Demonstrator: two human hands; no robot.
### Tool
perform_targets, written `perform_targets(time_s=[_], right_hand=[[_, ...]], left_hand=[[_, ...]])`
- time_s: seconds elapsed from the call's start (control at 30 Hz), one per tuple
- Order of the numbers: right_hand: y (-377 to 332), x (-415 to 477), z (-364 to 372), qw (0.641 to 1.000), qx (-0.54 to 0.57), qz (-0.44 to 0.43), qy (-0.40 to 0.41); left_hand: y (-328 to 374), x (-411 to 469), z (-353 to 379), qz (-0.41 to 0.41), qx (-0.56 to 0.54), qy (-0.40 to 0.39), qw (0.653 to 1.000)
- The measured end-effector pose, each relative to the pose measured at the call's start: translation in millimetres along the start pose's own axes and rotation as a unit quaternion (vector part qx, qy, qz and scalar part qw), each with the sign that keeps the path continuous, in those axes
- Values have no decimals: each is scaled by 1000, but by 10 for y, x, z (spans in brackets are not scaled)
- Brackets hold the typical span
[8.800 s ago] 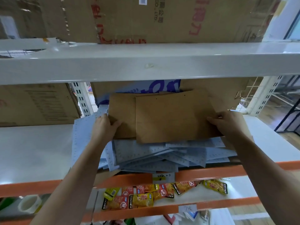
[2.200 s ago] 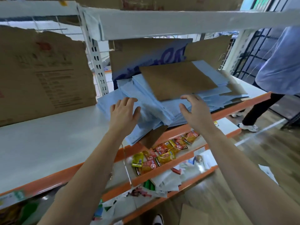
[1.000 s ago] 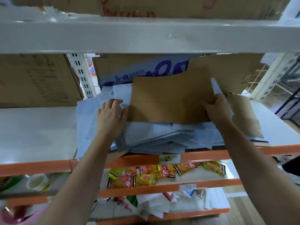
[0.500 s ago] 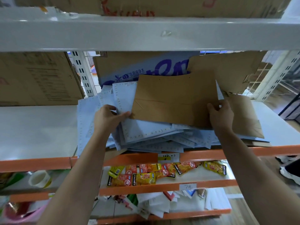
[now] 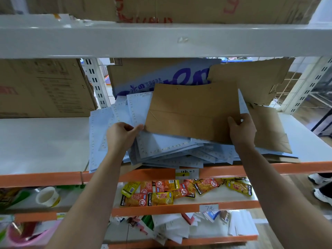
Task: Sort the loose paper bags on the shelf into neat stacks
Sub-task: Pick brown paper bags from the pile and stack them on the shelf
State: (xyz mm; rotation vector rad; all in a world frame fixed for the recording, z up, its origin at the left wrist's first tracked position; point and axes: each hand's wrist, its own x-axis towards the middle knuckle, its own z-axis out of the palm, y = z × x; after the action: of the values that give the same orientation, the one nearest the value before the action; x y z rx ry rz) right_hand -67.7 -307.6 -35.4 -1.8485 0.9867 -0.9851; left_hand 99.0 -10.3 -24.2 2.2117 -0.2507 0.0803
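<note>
A flat brown paper bag lies tilted on top of a fanned heap of light blue paper bags on the white shelf. My left hand pinches the brown bag's lower left corner with thumb and curled fingers. My right hand grips the bag's lower right edge. Another brown bag lies flat to the right, partly under the blue ones.
Cardboard boxes stand at the back left and behind the heap. A torn cardboard sheet leans at the back right. The shelf beam hangs overhead. Snack packets and a tape roll lie on the lower shelf.
Both hands shifted from resting on the bags to gripping the brown bag's lower corners. The bag sits slightly raised and tilted.
</note>
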Motion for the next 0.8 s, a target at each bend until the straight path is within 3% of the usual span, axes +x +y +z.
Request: perform_targets(time_s=[0.27,0.53,0.8], right_hand=[[4,-10,-26,1000,10,-5,13],[-56,-134,-36,999,44,4,-21],[-235,-472,98,993,78,-8,-85]], left_hand=[[59,15,-38,-34,-150,-55,987],[3,-1,-335,-32,-100,17,994],[-304,-217,-687,-128,-29,126,983]])
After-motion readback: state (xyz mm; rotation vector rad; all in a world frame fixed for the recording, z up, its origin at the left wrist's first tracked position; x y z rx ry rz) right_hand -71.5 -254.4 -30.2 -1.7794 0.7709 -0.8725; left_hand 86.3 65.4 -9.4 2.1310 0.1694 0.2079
